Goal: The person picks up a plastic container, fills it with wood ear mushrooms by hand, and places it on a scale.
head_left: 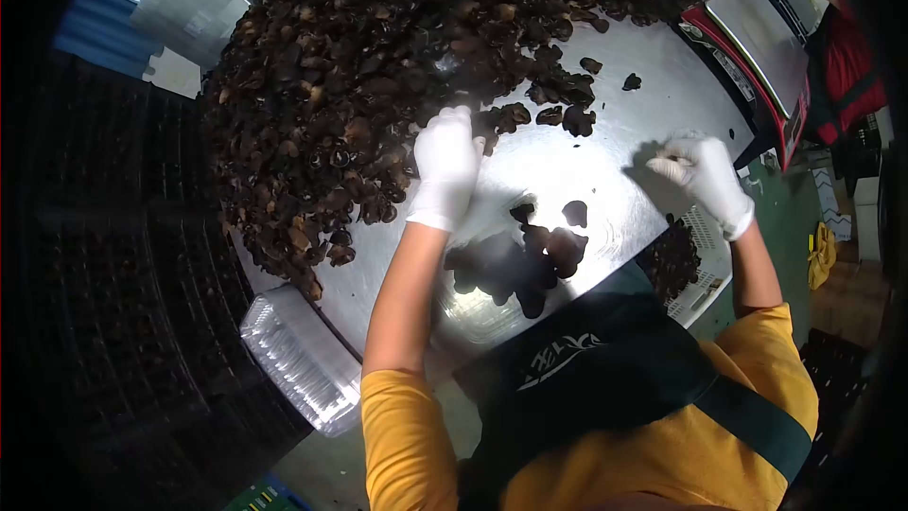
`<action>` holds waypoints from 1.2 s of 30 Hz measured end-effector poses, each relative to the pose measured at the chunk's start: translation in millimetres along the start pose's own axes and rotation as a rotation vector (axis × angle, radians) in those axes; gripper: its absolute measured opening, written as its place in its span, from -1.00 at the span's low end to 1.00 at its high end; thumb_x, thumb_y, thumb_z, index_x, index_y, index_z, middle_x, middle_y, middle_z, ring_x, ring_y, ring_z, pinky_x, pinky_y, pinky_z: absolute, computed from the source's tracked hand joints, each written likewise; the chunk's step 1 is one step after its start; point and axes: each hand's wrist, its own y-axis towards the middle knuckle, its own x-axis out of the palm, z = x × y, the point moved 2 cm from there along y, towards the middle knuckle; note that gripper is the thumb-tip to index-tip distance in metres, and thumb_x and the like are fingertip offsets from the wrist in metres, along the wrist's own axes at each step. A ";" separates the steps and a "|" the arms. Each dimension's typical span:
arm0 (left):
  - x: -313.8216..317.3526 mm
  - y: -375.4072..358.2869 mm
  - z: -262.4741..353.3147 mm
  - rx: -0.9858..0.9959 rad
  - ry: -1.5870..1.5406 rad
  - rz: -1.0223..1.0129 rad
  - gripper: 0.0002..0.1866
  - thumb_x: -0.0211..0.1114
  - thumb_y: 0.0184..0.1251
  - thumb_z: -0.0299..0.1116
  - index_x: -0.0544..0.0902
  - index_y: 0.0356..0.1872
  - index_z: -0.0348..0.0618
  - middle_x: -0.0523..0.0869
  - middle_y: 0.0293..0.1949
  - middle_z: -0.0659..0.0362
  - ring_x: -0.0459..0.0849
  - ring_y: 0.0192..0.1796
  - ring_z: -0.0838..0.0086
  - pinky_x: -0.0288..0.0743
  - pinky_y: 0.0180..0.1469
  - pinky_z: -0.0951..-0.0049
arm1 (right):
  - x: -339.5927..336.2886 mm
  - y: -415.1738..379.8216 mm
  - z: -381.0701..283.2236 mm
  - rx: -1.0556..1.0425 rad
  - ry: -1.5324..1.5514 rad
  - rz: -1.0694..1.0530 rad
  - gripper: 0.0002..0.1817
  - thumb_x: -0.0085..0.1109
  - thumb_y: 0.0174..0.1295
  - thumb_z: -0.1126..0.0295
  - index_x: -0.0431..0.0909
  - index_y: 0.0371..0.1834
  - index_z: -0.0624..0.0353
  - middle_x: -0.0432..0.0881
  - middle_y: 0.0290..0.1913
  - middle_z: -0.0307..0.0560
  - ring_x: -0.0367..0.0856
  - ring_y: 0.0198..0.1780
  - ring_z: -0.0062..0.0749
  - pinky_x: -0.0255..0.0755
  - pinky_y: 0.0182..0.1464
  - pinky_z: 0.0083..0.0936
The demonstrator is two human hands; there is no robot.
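Note:
My left hand [446, 163], in a white glove, is at the edge of a big heap of dark brown wood ear mushrooms [350, 85]. Its fingers are curled down, and what they grip, if anything, is hidden. My right hand [702, 182], also gloved, hovers over the right edge of the metal table [615, 142] with its fingers closed in a pinch; a small dark spot shows by the fingertips, too little to name. Between my arms, near the front edge, lies a small group of wood ear pieces [525, 265]. A few loose pieces [567, 118] sit near the heap.
Below my right hand, a white basket [705, 255] holds more dark pieces. Stacked clear plastic trays [303, 360] stand at the table's left corner. Black crates [123, 255] line the left side. A scale-like device [757, 47] sits at upper right, near another person's red clothing [851, 66].

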 end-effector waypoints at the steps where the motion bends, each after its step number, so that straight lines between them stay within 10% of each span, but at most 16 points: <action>1: 3.6 2.4 -1.0 -0.066 0.027 -0.071 -0.63 0.43 0.06 -0.36 0.66 -0.05 -0.14 0.71 -0.16 0.03 0.67 -0.07 0.09 0.53 0.00 0.16 | 6.0 6.5 -7.5 -0.015 0.036 -0.014 -0.75 0.36 0.13 0.21 0.74 -0.28 0.16 0.69 -0.34 0.01 0.67 -0.29 -0.07 0.53 -0.20 -0.30; 9: -28.9 -32.9 94.3 -0.117 -0.579 -0.006 -0.77 0.36 0.10 -0.46 0.69 -0.17 -0.20 0.68 -0.49 0.06 0.65 -0.46 0.32 0.55 -0.32 0.37 | 51.9 32.4 -50.1 0.219 1.063 -0.337 -0.50 0.39 0.19 0.43 0.54 0.22 0.26 0.66 -0.15 -0.13 0.61 -0.13 -0.54 0.51 0.00 -0.57; 14: -33.5 -46.3 128.5 0.082 -0.975 -0.242 -0.65 0.31 0.15 -0.49 0.63 0.01 -0.26 0.72 -0.27 0.00 0.70 -0.33 0.28 0.58 -0.16 0.35 | -6.1 -1.9 -12.9 0.080 0.683 -0.444 -0.75 0.33 0.09 0.58 0.65 -0.13 0.30 0.74 -0.15 -0.12 0.65 -0.10 -0.53 0.54 0.00 -0.54; 20: -35.3 -47.7 14.4 0.078 0.446 0.220 -0.67 0.36 0.05 -0.46 0.69 -0.08 -0.15 0.70 -0.09 0.04 0.64 -0.03 0.13 0.52 0.02 0.25 | -64.4 -62.9 37.3 0.195 -0.234 -0.305 -0.56 0.44 -0.20 0.41 0.70 -0.13 0.18 0.69 -0.33 0.06 0.67 -0.34 -0.15 0.53 -0.24 -0.36; 24: -52.7 -94.7 -38.3 -0.178 0.329 0.031 -0.78 0.42 0.04 -0.45 0.70 -0.23 -0.15 0.69 -0.09 0.09 0.61 0.00 0.18 0.46 0.06 0.21 | -23.4 -9.8 10.4 0.202 -0.007 -0.176 -0.84 0.30 0.12 0.35 0.70 -0.37 0.22 0.64 -0.40 0.06 0.62 -0.39 -0.09 0.47 -0.29 -0.32; 27: -64.1 -125.1 -48.6 -0.209 0.437 -0.013 -0.85 0.40 0.08 -0.44 0.70 -0.29 -0.14 0.68 -0.22 0.10 0.61 -0.08 0.18 0.47 -0.02 0.19 | 30.7 55.2 -41.2 -0.222 0.112 -0.030 -0.76 0.26 0.19 0.24 0.61 -0.44 0.21 0.60 -0.39 -0.01 0.60 -0.36 -0.07 0.49 -0.27 -0.28; 30: -69.2 -139.4 -54.3 -0.226 0.441 0.013 -0.85 0.40 0.09 -0.43 0.70 -0.29 -0.14 0.68 -0.25 0.09 0.61 -0.07 0.16 0.47 -0.01 0.18 | 98.8 129.5 -89.9 -0.584 0.238 0.131 -0.81 0.23 0.14 0.30 0.67 -0.27 0.15 0.62 -0.26 -0.06 0.62 -0.17 -0.10 0.48 -0.05 -0.20; 32: -72.7 -139.5 -56.3 -0.231 0.433 0.046 -0.85 0.40 0.09 -0.42 0.71 -0.28 -0.15 0.68 -0.25 0.09 0.61 -0.07 0.15 0.47 -0.01 0.18 | 134.5 161.4 -122.8 -0.627 0.033 0.012 -0.52 0.32 0.09 0.26 0.60 0.13 0.03 0.53 0.21 -0.03 0.43 0.27 -0.15 0.32 0.23 -0.23; 36: -75.1 -132.0 -60.2 -0.270 0.368 0.079 -0.84 0.40 0.10 -0.44 0.71 -0.26 -0.16 0.70 -0.21 0.08 0.63 -0.08 0.15 0.49 0.02 0.20 | 164.3 193.8 -127.0 -0.768 -0.235 -0.037 -0.66 0.33 0.03 0.24 0.68 -0.09 0.02 0.39 0.34 -0.02 0.19 0.48 -0.11 0.18 0.35 -0.07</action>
